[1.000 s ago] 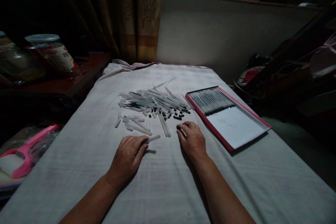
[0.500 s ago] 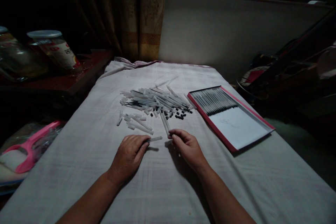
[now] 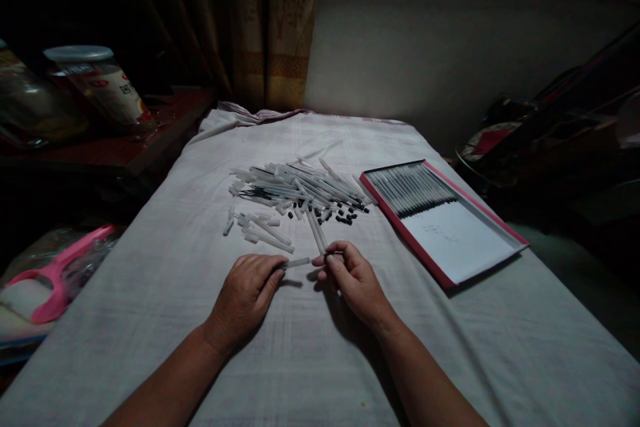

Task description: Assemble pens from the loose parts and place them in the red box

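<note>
My left hand (image 3: 250, 290) is closed, pinching a short translucent pen cap (image 3: 299, 262) that points right. My right hand (image 3: 356, 280) pinches the near end of a clear pen barrel (image 3: 317, 233), which slants away toward the pile. One right fingertip reaches close to the tip of the pen cap; whether they touch I cannot tell. Beyond the hands lies a heap of clear pen parts (image 3: 295, 183) with dark refills among them. Small black plugs (image 3: 345, 219) are scattered at its near right edge. Several loose caps (image 3: 267, 232) lie apart, in front of the heap.
A shallow red-edged box (image 3: 437, 273) at the right holds a row of pens (image 3: 415, 190) along its far half. The white cloth (image 3: 280, 373) covers the table. On the left stand a lidded jar (image 3: 107, 90) and a pink tape dispenser (image 3: 53, 280).
A finger of my right hand has stretched left toward the cap. My left hand stays nearly in place, and the whole view has shifted slightly.
</note>
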`<control>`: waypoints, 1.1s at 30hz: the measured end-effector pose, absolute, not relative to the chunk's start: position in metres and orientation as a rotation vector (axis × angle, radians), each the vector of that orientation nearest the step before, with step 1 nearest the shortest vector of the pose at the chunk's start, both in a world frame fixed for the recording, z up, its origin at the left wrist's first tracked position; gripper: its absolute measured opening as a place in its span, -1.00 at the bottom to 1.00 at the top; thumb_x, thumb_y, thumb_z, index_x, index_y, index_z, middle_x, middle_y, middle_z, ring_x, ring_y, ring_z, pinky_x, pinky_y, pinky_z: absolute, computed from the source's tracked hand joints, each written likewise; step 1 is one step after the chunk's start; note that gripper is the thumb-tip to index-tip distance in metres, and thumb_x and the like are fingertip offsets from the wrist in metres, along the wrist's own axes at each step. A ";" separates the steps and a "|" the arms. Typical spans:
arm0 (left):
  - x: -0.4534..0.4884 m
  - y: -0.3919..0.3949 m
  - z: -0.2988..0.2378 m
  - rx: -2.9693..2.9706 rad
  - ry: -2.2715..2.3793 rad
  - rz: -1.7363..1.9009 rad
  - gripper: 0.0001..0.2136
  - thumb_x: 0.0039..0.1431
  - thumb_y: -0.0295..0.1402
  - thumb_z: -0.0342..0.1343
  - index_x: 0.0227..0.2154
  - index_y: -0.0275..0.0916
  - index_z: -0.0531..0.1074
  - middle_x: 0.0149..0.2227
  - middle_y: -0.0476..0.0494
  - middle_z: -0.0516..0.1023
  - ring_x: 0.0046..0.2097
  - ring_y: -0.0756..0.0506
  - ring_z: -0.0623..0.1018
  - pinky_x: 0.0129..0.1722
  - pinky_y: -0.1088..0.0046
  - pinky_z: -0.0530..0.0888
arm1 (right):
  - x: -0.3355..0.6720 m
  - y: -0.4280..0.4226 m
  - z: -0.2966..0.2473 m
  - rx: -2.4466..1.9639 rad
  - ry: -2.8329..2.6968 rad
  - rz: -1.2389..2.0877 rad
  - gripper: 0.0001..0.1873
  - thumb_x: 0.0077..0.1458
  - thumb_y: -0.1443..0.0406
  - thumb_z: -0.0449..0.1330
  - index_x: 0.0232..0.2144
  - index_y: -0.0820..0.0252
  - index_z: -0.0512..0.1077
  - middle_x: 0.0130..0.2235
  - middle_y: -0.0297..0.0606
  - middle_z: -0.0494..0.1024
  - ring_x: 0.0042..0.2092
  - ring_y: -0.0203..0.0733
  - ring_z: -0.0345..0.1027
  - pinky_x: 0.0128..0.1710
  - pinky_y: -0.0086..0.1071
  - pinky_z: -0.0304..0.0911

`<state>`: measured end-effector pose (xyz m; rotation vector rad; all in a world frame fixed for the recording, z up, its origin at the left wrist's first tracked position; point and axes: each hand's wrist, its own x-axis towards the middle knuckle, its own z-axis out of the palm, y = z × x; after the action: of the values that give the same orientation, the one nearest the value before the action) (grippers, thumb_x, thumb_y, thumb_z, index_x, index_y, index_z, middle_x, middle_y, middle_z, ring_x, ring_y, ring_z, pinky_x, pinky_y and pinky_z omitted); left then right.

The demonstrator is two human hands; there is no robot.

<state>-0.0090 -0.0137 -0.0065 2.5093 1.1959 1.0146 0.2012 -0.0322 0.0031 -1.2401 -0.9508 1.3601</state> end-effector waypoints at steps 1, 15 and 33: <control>-0.009 -0.014 -0.007 2.511 1.197 1.005 -0.84 0.31 -0.35 0.03 -0.12 -0.22 0.44 -0.24 -0.14 0.63 -0.21 -0.11 0.58 -0.18 0.29 0.47 | 0.200 -0.033 0.003 -1.245 -0.959 1.355 -0.65 -0.01 0.06 0.26 -0.29 0.14 0.31 -0.41 -0.31 0.56 -0.49 -0.29 0.40 -0.56 -0.49 0.22; -0.008 -0.014 -0.006 2.540 1.172 0.981 -0.84 0.31 -0.37 0.01 -0.12 -0.23 0.43 -0.26 -0.15 0.62 -0.24 -0.11 0.58 -0.19 0.29 0.45 | 0.195 -0.036 0.001 -1.242 -1.102 1.239 -0.79 -0.01 0.17 0.26 -0.34 0.17 0.44 -0.46 -0.37 0.43 -0.46 -0.31 0.28 -0.47 -0.45 0.22; -0.009 -0.014 -0.006 2.595 1.120 0.915 -0.82 0.32 -0.37 0.01 -0.11 -0.22 0.46 -0.25 -0.15 0.63 -0.22 -0.11 0.58 -0.17 0.28 0.44 | 0.203 -0.036 -0.002 -1.313 -1.588 0.764 -0.85 0.11 0.30 0.13 -0.31 0.13 0.51 -0.33 -0.25 0.59 -0.28 -0.19 0.47 -0.25 -0.37 0.34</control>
<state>-0.0089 -0.0139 -0.0060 2.5948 1.1198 0.9155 0.2026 -0.0359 -0.0020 -1.3132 -1.5884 0.7640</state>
